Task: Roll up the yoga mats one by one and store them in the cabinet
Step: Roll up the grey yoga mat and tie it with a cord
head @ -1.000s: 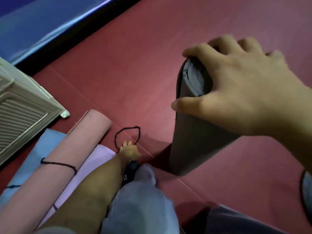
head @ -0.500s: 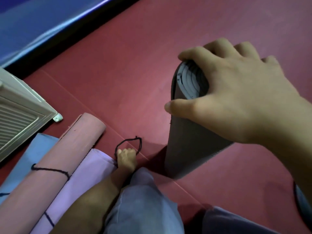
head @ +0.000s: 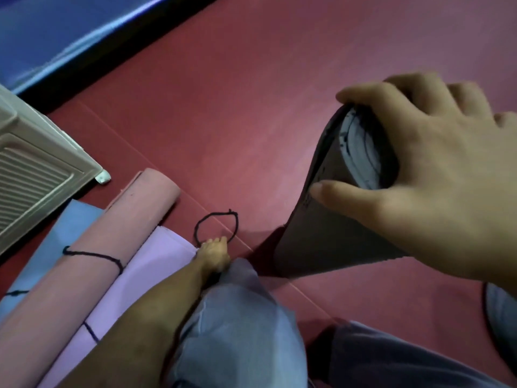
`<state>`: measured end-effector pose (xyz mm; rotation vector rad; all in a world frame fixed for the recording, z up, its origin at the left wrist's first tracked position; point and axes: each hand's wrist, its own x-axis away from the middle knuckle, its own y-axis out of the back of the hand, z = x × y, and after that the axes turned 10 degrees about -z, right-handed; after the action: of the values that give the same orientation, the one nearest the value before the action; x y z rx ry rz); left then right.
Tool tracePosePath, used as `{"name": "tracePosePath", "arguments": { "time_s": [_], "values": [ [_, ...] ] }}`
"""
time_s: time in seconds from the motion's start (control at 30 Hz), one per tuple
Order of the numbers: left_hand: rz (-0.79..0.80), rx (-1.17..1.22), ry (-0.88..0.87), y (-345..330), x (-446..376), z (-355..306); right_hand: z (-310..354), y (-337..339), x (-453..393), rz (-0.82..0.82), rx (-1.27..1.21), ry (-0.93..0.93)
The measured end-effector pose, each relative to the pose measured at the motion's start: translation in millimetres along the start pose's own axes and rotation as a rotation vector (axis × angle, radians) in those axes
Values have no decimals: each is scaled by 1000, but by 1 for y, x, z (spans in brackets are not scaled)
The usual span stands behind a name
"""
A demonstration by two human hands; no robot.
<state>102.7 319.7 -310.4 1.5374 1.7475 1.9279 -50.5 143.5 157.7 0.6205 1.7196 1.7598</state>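
A rolled dark grey yoga mat (head: pixel 321 242) stands on end on the red floor, leaning to the upper right. My right hand (head: pixel 436 175) is clamped over its top end, thumb on the near side and fingers over the spiral. My left hand (head: pixel 214 253) reaches down past my knee, its fingers closed on the near edge of a black string loop (head: pixel 216 219) that lies on the floor left of the grey mat. Beside my left forearm lie a pink rolled mat (head: pixel 98 247) tied with black string, a lilac rolled mat (head: pixel 148 278) and a blue mat (head: pixel 70 219).
A white louvred cabinet (head: pixel 36 166) stands at the left edge, right beside the pink mat's end. A blue padded surface (head: pixel 61 37) with a black border runs along the top left. Another dark roll end (head: pixel 503 331) shows at the right edge. My knees in grey trousers (head: pixel 237 337) fill the bottom.
My left hand has slid forward until its fingers cover the loop's near edge. My right hand keeps its hold on the grey mat, which now leans further over.
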Motion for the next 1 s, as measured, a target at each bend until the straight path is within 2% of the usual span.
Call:
{"name": "tracePosePath", "arguments": {
  "time_s": [0.07,0.13,0.2,0.27,0.33,0.43,0.53,0.6,0.67,0.73,0.83,0.9,1.0],
  "values": [
    [-117,-104,-8,-22,-5,5,5,-4,-7,-11,-8,8],
    [-160,-78,-19,-49,-10,12,11,-6,-18,-12,-6,24],
    [-155,-85,-21,-55,-10,18,17,-6,-27,-6,8,41],
    [-183,-57,4,-30,1,18,22,-5,-29,0,20,46],
    [-209,144,30,-8,13,19,26,-1,-23,9,22,46],
    [-212,470,180,51,34,8,30,5,-7,42,51,48],
    [-211,842,161,140,62,-17,33,10,7,43,76,42],
    [-174,1036,42,214,111,-38,34,13,16,42,57,52],
    [-119,1094,-168,277,174,-60,33,18,23,11,-61,44],
    [-111,1126,-380,316,236,-83,31,21,32,-73,-326,-35],
    [-241,1115,-600,339,304,-114,26,25,51,-245,-709,-159],
    [-405,925,-750,336,323,-131,24,23,63,-302,-911,-248],
    [-668,364,-965,322,325,-148,20,28,78,-348,-1240,-432]
  ]
}}
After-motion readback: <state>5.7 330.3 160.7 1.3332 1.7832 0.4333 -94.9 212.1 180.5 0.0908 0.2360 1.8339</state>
